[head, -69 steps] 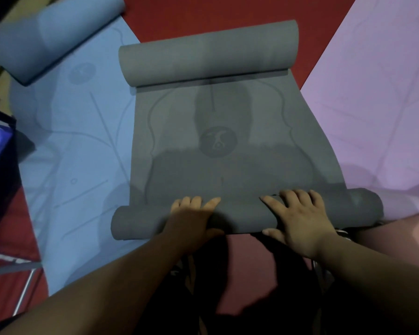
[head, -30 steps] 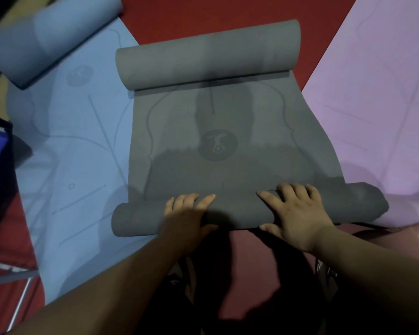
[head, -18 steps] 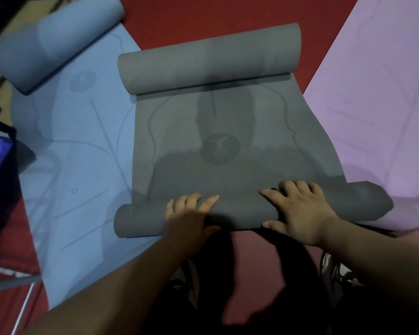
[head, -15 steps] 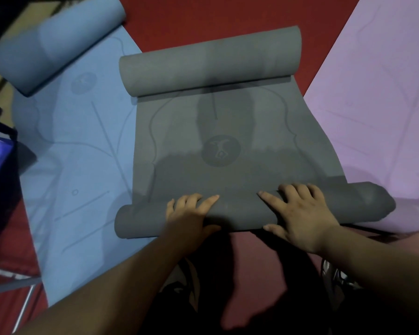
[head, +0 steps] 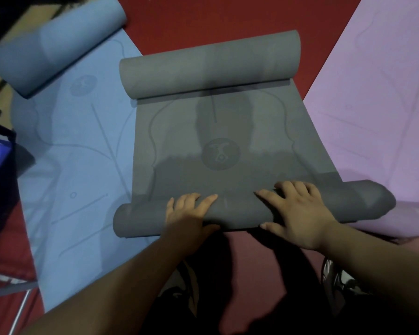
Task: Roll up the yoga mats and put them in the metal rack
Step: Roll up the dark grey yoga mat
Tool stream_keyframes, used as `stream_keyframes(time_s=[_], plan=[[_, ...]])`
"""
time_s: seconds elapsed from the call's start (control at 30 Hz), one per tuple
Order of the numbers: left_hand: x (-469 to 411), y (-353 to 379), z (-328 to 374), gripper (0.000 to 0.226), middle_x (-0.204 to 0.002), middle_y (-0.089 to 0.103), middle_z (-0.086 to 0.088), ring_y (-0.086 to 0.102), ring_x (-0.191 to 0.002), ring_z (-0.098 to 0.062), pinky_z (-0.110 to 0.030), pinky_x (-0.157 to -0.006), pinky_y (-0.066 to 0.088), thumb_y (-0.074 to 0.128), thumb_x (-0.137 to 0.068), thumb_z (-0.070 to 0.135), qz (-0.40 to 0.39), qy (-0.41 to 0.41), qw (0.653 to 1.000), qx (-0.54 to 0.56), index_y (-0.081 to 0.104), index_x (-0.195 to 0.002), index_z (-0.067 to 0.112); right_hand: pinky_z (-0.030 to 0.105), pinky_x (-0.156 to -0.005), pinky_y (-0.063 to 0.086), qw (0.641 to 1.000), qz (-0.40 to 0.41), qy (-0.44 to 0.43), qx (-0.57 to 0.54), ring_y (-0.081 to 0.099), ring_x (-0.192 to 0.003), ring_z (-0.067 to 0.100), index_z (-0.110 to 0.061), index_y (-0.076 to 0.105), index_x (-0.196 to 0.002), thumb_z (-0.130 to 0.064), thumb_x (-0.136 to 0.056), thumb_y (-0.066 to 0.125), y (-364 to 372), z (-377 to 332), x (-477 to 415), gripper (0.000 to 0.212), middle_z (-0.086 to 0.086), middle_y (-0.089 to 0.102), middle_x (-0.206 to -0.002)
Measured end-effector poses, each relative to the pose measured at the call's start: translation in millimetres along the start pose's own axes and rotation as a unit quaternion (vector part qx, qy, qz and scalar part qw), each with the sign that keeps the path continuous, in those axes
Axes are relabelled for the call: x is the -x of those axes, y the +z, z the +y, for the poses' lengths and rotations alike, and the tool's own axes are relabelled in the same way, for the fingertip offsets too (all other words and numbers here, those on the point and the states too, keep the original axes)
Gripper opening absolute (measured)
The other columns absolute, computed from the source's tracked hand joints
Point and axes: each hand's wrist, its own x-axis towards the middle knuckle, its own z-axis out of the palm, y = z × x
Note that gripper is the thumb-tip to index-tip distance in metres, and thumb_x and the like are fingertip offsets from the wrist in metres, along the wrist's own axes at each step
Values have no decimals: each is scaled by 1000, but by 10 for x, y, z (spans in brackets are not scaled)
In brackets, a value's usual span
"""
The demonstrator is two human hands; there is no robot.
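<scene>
Grey mat (head: 228, 131), lying between the blue mat (head: 78, 165) left and the purple mat (head: 373, 105) right, has only a thin near roll, the left hand (head: 188, 213) and right hand (head: 298, 211) each with a wrapping grip on it; most rolling and all racking remain.

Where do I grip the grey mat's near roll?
Take the near roll from your side, fingers over its top, thumbs under, one hand each side of its middle, as the left hand and right hand do: it is long and lies crosswise.
</scene>
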Motion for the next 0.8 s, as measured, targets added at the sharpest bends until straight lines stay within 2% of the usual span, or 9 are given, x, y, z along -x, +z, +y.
stream_keyframes(time_s=[0.07, 0.17, 0.23, 0.33, 0.43, 0.5, 0.63, 0.8], plan=[[-31, -31, -21, 87, -134, 54, -4, 49, -127, -29, -59, -111, 27, 38, -68, 80, -25, -4, 1000, 7, 46, -146, 42, 56, -103, 37, 999, 31, -10, -8, 53, -113, 36, -41, 48, -142, -79, -76, 45, 77, -42, 26, 77, 10, 55, -126], [-24, -61, 24, 91, -140, 51, -5, 45, -133, -29, -59, -115, 21, 35, -66, 81, -38, -7, 999, 3, 43, -148, 42, 55, -101, 38, 1000, 28, 4, -12, 53, -113, 35, -42, 49, -139, -75, -77, 45, 144, -61, 15, 70, 10, 56, -127], [4, -48, 68, 90, -142, 50, -7, 43, -134, -31, -62, -115, 21, 46, -68, 79, -28, -1, 999, -27, 41, -149, 41, 54, -101, 38, 1000, 22, 11, -15, 54, -113, 35, -43, 47, -138, -74, -78, 43, 157, -43, -7, 68, 8, 55, -127], [36, -10, 117, 91, -138, 54, -9, 49, -127, -34, -65, -110, 32, 71, -67, 72, 5, 16, 998, -68, 44, -147, 38, 53, -100, 39, 1000, 7, 16, -13, 53, -113, 33, -44, 45, -140, -76, -79, 39, 167, 3, -46, 69, 7, 55, -126], [18, 8, 109, 87, -130, 59, -6, 55, -117, -33, -62, -104, 40, 78, -66, 67, 35, 22, 997, -69, 51, -141, 32, 54, -101, 39, 1000, 17, 11, -15, 54, -111, 33, -45, 44, -141, -77, -79, 39, 146, 15, -99, 69, 6, 55, -123], [-15, 12, 74, 83, -126, 61, -6, 57, -112, -33, -62, -100, 44, 75, -66, 67, 43, 24, 997, -55, 53, -137, 30, 56, -103, 37, 999, 27, 13, -11, 53, -111, 34, -43, 45, -141, -75, -80, 39, 130, -10, -105, 70, 7, 55, -123], [-65, 12, 12, 80, -122, 62, -6, 59, -109, -33, -59, -95, 46, 55, -68, 74, 42, 23, 998, -35, 56, -135, 31, 64, -108, 31, 998, 51, 29, 1, 51, -118, 39, -41, 46, -145, -74, -80, 43, 167, -99, -62, 73, 12, 55, -130], [-46, -8, 55, 80, -129, 58, -8, 55, -119, -33, -64, -106, 38, 55, -73, 74, 46, 26, 997, -50, 51, -142, 35, 64, -109, 29, 999, 12, 45, 8, 49, -123, 39, -41, 42, -148, -84, -78, 34, 210, -84, -123, 82, 13, 54, -137]])
